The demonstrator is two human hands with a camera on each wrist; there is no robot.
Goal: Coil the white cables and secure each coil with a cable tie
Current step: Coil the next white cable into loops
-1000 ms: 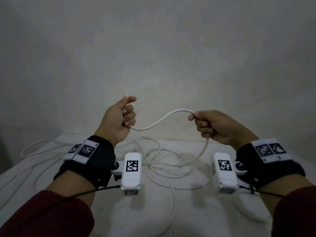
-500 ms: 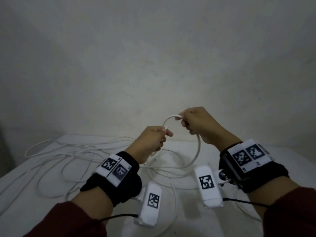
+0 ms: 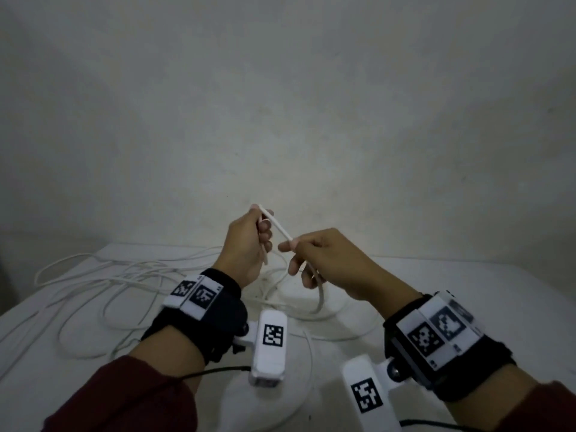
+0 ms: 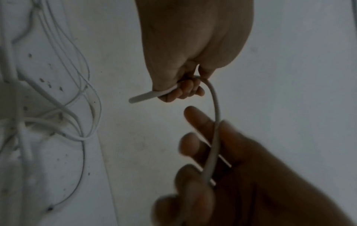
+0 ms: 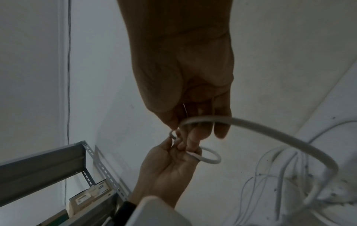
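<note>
A thick white cable point(image 3: 278, 226) runs in a short straight stretch between my two hands, held up above the white table point(image 3: 467, 291). My left hand point(image 3: 263, 235) grips the cable near its end with curled fingers. In the left wrist view the free cable end point(image 4: 135, 99) sticks out of that fist point(image 4: 185, 90). The right wrist view shows a small loop point(image 5: 209, 157) at the left hand point(image 5: 170, 165). My right hand point(image 3: 296, 254) pinches the cable between thumb and forefinger; the cable then passes across its fingers point(image 5: 203, 120) and hangs down to the table.
Several loose white cables point(image 3: 109, 275) lie tangled on the left and middle of the table. A plain wall stands right behind it. In the right wrist view a grey metal shelf point(image 5: 48, 160) with a cardboard box point(image 5: 90, 197) stands to the left.
The hands came together from wide apart. The long arc of cable between them shrank to a short stretch, and a small loop formed at the left hand. The left hand rose slightly.
</note>
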